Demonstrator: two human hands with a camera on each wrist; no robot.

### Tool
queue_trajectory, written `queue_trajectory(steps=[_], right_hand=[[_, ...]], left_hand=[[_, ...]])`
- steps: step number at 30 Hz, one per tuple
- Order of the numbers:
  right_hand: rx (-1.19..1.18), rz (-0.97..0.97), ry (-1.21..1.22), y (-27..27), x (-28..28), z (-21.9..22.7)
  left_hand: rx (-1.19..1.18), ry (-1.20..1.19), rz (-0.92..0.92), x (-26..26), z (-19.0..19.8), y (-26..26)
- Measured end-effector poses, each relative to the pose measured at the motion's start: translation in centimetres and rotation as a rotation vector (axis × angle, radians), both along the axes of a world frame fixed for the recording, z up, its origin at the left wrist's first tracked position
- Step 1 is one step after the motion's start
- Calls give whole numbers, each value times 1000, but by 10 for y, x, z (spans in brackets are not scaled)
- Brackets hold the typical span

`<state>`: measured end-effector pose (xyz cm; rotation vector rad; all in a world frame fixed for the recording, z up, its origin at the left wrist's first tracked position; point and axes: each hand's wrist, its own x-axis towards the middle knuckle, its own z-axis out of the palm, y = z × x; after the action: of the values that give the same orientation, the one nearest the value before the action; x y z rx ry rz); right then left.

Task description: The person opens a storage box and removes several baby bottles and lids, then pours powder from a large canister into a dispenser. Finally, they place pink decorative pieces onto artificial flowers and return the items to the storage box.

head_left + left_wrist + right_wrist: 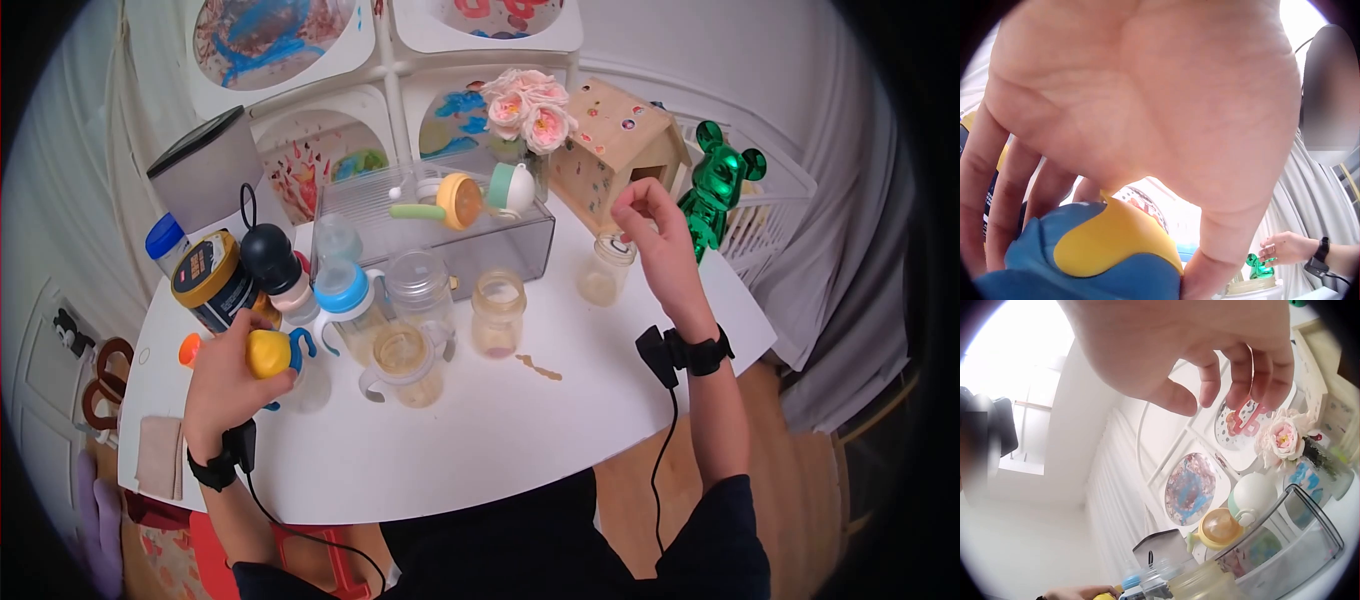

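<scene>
At the left of the table, my left hand [222, 385] holds a sippy cup by its yellow and blue lid [270, 354]. Its thumb lies on one side of the lid and its fingers reach round the other, as the left wrist view shows. Below the lid is the cup's clear body [308, 388], partly hidden. My right hand [655, 240] is raised at the right over a small open glass jar [600, 275], its fingers loosely bent with nothing in them. Another open jar [498, 315] stands mid-table, next to a handled clear cup [408, 365].
A blue-topped bottle [343, 290], a clear jar [420, 280] and a black-and-gold tub [212, 280] crowd the left side. Behind are a clear box [500, 250] bearing a yellow lid [460, 202], and a green bear figure [712, 190]. Brown liquid [540, 368] lies spilled near the front.
</scene>
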<state>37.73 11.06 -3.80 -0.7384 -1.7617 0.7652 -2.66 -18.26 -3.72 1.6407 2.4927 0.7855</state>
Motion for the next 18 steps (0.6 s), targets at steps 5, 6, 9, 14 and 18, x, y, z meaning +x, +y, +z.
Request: queue_trajectory(steps=[5,6,9,14,18], right_hand=[[38,26,-106,-8,-32,15],[57,34,-125,-8,-41,19],[179,32,-264,-9,-66,31],[592,-112,-532,9,-107,34],[636,-89,-619,33,-127,39]], left_hand=[[-9,4,13,5,-1,12],[-15,-17,16,7,1,15],[-8,-68,2,9,1,18],[39,-102,-60,-4,22,6],[242,-33,-24,-5,72,-9]])
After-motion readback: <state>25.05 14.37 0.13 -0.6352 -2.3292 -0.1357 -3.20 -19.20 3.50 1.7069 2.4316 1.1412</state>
